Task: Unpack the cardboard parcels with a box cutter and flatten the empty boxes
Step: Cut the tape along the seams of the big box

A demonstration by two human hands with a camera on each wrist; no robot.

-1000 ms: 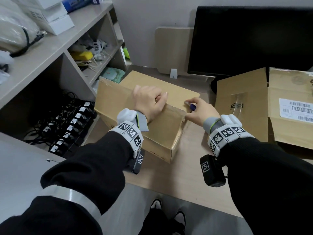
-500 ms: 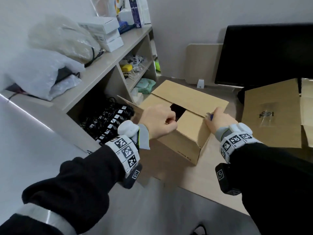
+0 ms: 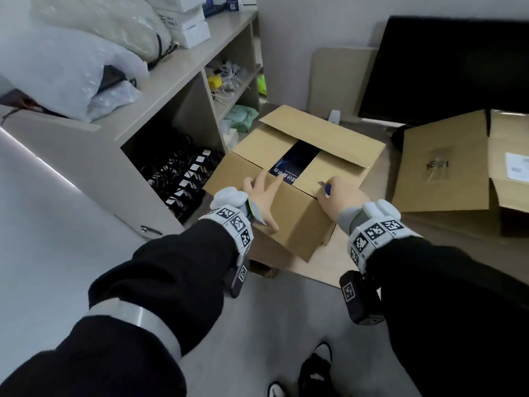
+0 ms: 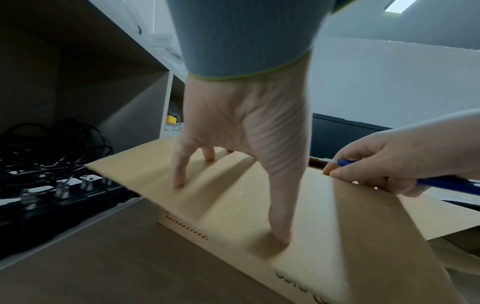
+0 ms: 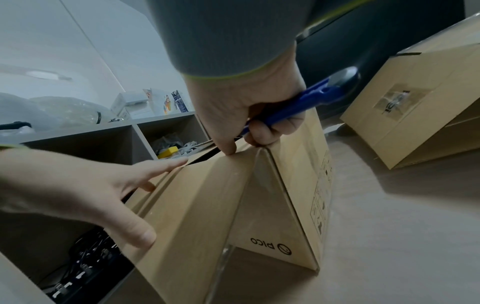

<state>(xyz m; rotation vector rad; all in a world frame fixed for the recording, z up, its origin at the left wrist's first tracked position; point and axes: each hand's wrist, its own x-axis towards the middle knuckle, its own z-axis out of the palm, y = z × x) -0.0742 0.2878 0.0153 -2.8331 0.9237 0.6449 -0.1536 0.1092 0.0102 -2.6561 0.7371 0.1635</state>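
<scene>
A brown cardboard box point(image 3: 337, 147) stands on the wooden desk with its outer flaps open. Through the gap between the inner flaps shows a dark blue packet point(image 3: 294, 164). My left hand point(image 3: 262, 193) presses spread, straight fingers on the near flap point(image 3: 289, 222), which is folded down toward me; the left wrist view shows this hand point(image 4: 246, 144) flat on the flap point(image 4: 228, 205). My right hand point(image 3: 340, 196) grips a blue box cutter point(image 3: 327, 188) at the box's near right corner. In the right wrist view the cutter point(image 5: 298, 102) lies across the curled fingers, the thumb on the box edge point(image 5: 259, 164).
A second opened box point(image 3: 446, 167) with a shipping label lies at the right. A black monitor point(image 3: 443, 67) stands behind. A shelf unit point(image 3: 177, 81) at the left holds plastic bags, white boxes and black cabled adapters point(image 3: 186, 179). My feet show below the desk edge point(image 3: 320, 279).
The box's outer flaps have opened: the far one lies back, the near one folds down. My left hand went from a curled grip on the flap to spread fingers. The right hand stayed at the corner.
</scene>
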